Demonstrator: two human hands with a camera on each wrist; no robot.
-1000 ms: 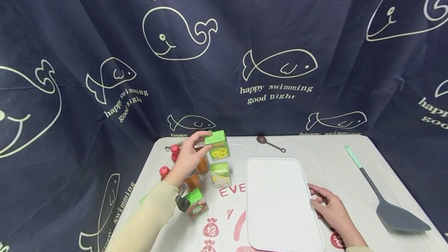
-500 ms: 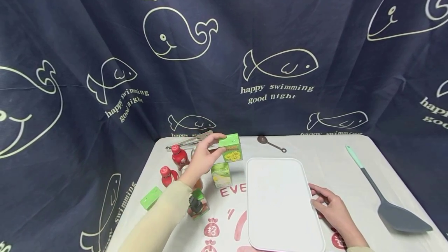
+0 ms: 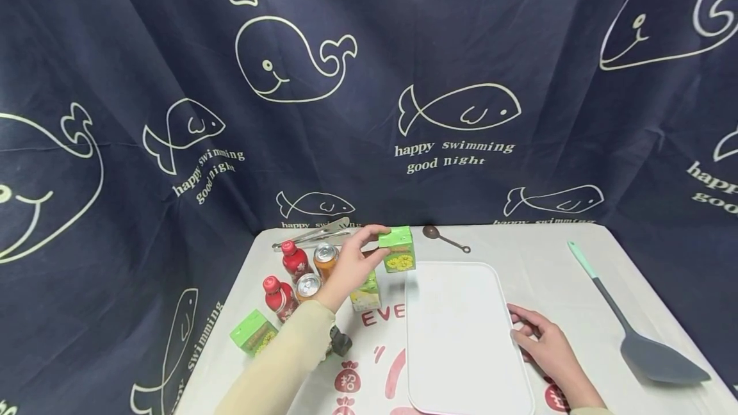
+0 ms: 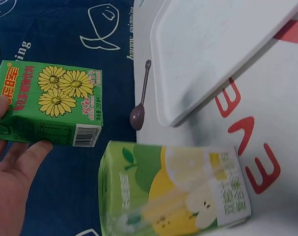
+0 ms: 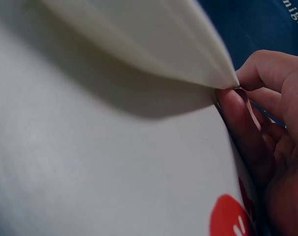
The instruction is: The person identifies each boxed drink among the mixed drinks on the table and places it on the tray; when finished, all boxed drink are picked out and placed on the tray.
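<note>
My left hand (image 3: pixel 353 269) holds a green drink carton (image 3: pixel 399 252) with yellow flowers by its top end. The carton is in the air, over the far left corner of a white tray (image 3: pixel 464 332). In the left wrist view the thumb and fingers grip the flowered carton (image 4: pixel 65 93) from both sides. Behind that hand a fruit juice carton (image 3: pixel 367 294) stands on the table, partly covered in the head view. At the tray's right edge, my right hand (image 3: pixel 546 343) pinches the rim between thumb and fingers, as the right wrist view shows.
Left of the left arm stand two red-capped bottles (image 3: pixel 280 296), two cans (image 3: pixel 326 256) and another green carton (image 3: pixel 254 332). Metal tongs (image 3: pixel 323 230) and a brown spoon (image 3: pixel 444 237) lie at the back. A grey spatula (image 3: pixel 651 354) lies on the right.
My left hand has carried the flowered carton rightward and slightly nearer, from above the juice carton to the tray's corner. The right hand and tray stay put.
</note>
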